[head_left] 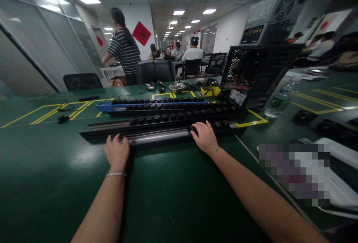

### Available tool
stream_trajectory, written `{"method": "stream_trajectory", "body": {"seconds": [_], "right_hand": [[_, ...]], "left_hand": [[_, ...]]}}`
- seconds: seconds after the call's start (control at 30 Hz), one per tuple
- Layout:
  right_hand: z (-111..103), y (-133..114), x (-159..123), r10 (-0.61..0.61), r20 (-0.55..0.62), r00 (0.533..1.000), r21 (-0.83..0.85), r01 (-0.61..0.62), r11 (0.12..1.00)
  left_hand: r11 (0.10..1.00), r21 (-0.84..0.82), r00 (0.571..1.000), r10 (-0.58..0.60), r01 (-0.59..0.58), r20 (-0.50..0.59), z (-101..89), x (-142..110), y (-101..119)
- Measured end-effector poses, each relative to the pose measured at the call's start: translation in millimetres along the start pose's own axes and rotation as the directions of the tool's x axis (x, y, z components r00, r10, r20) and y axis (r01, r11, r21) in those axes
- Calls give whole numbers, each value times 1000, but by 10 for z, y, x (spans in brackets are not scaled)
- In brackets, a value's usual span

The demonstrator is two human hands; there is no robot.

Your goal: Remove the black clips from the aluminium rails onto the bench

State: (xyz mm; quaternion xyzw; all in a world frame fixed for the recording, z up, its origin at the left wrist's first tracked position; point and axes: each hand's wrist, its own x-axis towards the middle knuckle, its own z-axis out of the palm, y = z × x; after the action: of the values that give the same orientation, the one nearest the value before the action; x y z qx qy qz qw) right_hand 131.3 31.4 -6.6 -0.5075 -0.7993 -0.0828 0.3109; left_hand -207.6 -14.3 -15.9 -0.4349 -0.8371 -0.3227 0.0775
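Note:
A long black channel rail (162,136) with a bare silver track lies nearest me across the green table. My left hand (116,151) curls its fingers over the front edge near the left end. Around a small black round-topped socket module (192,129) on the same rail, my right hand (204,136) has its fingers and thumb closed. To its right, more black modules (220,124) sit in the track. Directly behind lies a second rail (165,117) with a row of such modules. A rail with a blue strip (159,104) and further modules is behind that.
An open black computer case (251,71) stands back right, with a water bottle (281,97) beside it. A yellow tray (210,91), a metal bowl (176,87) and cables are at the back. A white object (338,172) lies right. A standing person (123,49) and seated people are beyond.

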Motion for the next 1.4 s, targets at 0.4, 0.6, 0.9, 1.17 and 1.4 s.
{"method": "stream_trajectory", "body": {"seconds": [0.4,0.6,0.9,1.17,1.4], "right_hand": [[9,-546,169,159,182,970,47,-171,984],[57,-552,155,221,160,962,76,-235,969],[114,-474,99,117,123,986,108,-130,986],[149,-576,85,59,176,983,65,-71,995],[142,-594,70,9,190,982,91,-27,995]], "left_hand": [[998,36,999,50,-50,0,21,9,-3],[999,21,999,43,-44,9,11,12,9],[999,-3,999,49,-49,22,28,4,20],[998,-3,997,57,-57,52,15,-10,63],[999,-15,997,52,-51,61,-8,-23,96]]}}
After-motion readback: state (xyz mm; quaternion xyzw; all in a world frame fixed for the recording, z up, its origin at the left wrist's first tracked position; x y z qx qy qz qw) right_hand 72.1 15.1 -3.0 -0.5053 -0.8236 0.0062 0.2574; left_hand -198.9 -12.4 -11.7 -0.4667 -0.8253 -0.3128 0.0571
